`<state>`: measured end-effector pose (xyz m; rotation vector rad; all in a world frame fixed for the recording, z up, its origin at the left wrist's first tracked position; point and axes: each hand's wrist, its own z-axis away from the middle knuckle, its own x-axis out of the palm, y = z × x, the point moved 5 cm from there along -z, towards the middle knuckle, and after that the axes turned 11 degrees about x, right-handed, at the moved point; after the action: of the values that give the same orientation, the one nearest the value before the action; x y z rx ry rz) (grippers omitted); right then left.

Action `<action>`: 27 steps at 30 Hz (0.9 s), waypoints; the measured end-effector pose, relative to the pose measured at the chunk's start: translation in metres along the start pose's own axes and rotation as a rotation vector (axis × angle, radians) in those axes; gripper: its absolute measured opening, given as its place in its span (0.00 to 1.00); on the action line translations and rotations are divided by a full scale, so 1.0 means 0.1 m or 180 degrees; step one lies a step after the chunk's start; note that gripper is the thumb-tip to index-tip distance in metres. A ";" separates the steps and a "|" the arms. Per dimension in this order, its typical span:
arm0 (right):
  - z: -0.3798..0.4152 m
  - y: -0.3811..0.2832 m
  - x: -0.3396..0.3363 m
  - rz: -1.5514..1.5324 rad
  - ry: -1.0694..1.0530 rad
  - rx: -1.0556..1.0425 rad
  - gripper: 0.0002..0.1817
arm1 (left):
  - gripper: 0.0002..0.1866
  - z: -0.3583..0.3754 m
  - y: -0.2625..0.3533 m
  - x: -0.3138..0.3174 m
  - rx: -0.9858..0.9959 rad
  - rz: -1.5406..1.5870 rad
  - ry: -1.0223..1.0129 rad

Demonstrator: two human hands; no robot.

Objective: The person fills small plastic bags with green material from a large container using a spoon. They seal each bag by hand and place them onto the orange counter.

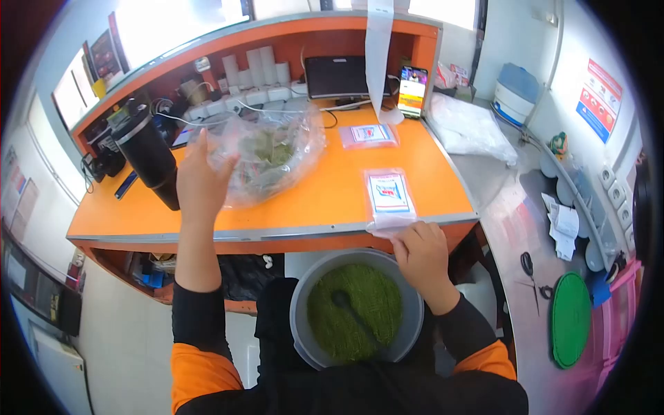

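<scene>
My left hand (202, 181) is raised at the left edge of a large clear plastic bag (304, 149), its thumb and fingers apart. Small packets of green contents (273, 151) show inside that bag. At the desk's front edge, the fingers of my right hand (423, 250) pinch the lower end of a printed plastic pouch (389, 197), which lies flat on the orange desk (332, 200). Between my legs stands a grey bucket (299, 325) filled with a green, shredded-looking material (346, 290). A black spoon (344, 301) rests in it.
Another stack of printed pouches (370, 135) lies farther back, near a propped phone (413, 91) and a hanging paper strip (379, 55). A black tumbler (145, 149) stands left of the bag. On the right counter are scissors (527, 264) and a green lid (570, 319).
</scene>
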<state>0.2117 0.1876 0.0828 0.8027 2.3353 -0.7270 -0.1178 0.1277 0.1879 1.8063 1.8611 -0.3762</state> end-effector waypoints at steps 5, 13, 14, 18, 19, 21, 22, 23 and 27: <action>0.05 -0.14 -0.17 -0.1002 -0.0380 0.0063 0.07 | 0.35 0.59 0.67 -0.03 0.0630 0.1188 -0.0728; 0.56 -0.61 -0.19 -0.1668 -0.2208 0.0280 0.08 | 0.08 1.56 1.50 0.22 0.1175 0.3408 -0.2735; 0.58 -0.59 -0.17 -0.1594 -0.2354 0.0327 0.08 | 0.08 1.61 1.50 0.25 0.1271 0.3340 -0.2831; 0.57 -0.57 -0.11 -0.1682 -0.2082 0.0322 0.08 | 0.10 1.71 1.57 0.26 0.1535 0.2740 -0.3635; 0.55 -0.57 -0.13 -0.1670 -0.1691 0.0126 0.08 | 0.12 1.73 1.60 0.26 0.1575 0.2490 -0.3931; 0.50 -0.59 -0.19 -0.1628 -0.0891 -0.0282 0.09 | 0.13 1.75 1.60 0.28 0.1530 0.2457 -0.3847; 0.53 -0.57 -0.15 -0.1706 -0.1273 -0.0208 0.09 | 0.13 1.75 1.59 0.29 0.1508 0.2425 -0.3793; 0.58 -0.56 -0.11 -0.1787 -0.1657 -0.0132 0.09 | 0.13 1.79 1.58 0.31 0.1506 0.2626 -0.3595; 0.88 -0.48 0.22 -0.2494 -0.2803 0.0623 0.11 | 0.13 1.98 1.63 0.37 0.1545 0.3147 -0.3293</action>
<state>0.1938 0.1070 0.0216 -0.3939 1.6936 -1.3061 0.0766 0.0652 0.0293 1.9610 0.1231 -1.1233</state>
